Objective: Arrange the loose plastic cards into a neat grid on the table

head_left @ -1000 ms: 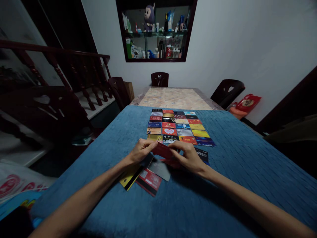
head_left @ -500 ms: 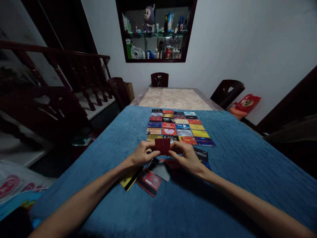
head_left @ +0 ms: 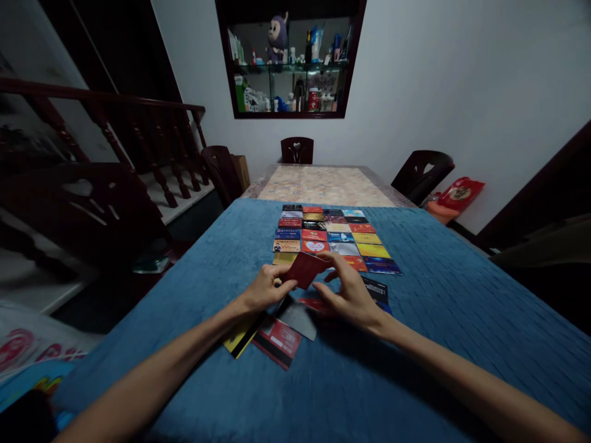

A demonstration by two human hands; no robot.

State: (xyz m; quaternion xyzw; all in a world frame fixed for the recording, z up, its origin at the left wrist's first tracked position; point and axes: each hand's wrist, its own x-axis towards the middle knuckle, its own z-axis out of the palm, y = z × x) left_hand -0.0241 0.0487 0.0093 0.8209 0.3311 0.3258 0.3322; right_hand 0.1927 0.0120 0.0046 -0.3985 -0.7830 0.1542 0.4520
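A dark red card (head_left: 305, 269) is tilted in the air above the table, pinched at its lower left by my left hand (head_left: 266, 288). My right hand (head_left: 354, 294) is at the card's other side, with a fingertip near or against the upper right corner. Its thumb is away from the card, and a gap shows between thumb and fingers. Below the hands lie a grey card (head_left: 300, 320), a red card with a dark stripe (head_left: 278, 342) and a yellow card with a black stripe (head_left: 242, 337), loosely overlapping. A black card (head_left: 376, 288) is partly hidden behind my right hand.
Beyond my hands, several colourful cards (head_left: 340, 237) lie in rows on the blue tablecloth (head_left: 207, 258). The table's far end shows a bare marbled top (head_left: 323, 183). Dark wooden chairs (head_left: 422, 175) stand around it. A shelf niche (head_left: 290, 115) is set into the wall.
The held card has gone from upright and level to tilted, its right side raised. My right thumb has come off it and those fingers have spread; my left hand keeps its pinch.
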